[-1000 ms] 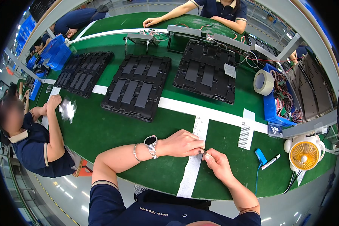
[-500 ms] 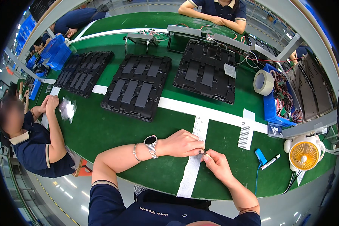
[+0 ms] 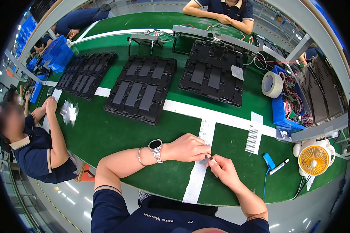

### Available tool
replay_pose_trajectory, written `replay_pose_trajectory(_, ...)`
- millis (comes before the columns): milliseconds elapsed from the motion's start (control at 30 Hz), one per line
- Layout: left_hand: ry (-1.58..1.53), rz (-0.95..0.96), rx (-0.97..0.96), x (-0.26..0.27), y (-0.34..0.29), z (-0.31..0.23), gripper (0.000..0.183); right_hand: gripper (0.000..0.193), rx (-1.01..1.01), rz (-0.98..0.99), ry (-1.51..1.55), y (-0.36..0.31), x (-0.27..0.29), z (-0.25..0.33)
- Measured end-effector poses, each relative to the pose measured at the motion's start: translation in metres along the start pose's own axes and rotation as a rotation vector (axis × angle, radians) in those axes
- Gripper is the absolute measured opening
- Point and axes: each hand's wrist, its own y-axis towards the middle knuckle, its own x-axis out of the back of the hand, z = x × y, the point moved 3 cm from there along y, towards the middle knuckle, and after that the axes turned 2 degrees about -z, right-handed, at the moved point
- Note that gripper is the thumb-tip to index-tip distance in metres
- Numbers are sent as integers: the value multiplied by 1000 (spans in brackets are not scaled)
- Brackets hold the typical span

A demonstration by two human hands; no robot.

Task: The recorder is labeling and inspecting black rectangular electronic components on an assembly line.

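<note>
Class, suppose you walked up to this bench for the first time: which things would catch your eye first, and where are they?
At the near edge, the left hand and right hand pinch a tiny dark part over a white strip. Behind them black trays fill the green table, and a yellow fan stands at the right.

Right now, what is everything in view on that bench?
small dark part: 1, dark, pinched between both hands
table: 1, green with white tape lines
black trays: 4, across the table's far half
tape roll: 1, off-white, right
blue bin: 1, holding wires, right
desk fan: 1, white and orange, right edge
marker: 1, beside the fan
co-workers: several, left and far side
left hand: wristwatch, fingers on the part
right hand: fingers on the part
</note>
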Motion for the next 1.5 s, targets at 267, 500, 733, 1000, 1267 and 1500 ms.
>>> replay_pose_trajectory(267,8,10,9,-1,0,0,13,22,16,-6,-29,1,0,-2)
replay_pose_trajectory(500,9,14,7,1,1,-2,13,24,29,30,-61,1,0,0)
replay_pose_trajectory(733,-27,7,25,0,1,-1,13,23,10,33,-57,1,0,1)
replay_pose_trajectory(1000,2,25,19,-2,-1,1,12,23,2,42,-58,1,0,2)
replay_pose_trajectory(1267,11,22,11,-1,-1,1,11,24,13,42,-63,1,0,1)
replay_pose_trajectory(1500,-10,21,16,-2,-2,1,10,23,-9,37,-65,0,-1,2)
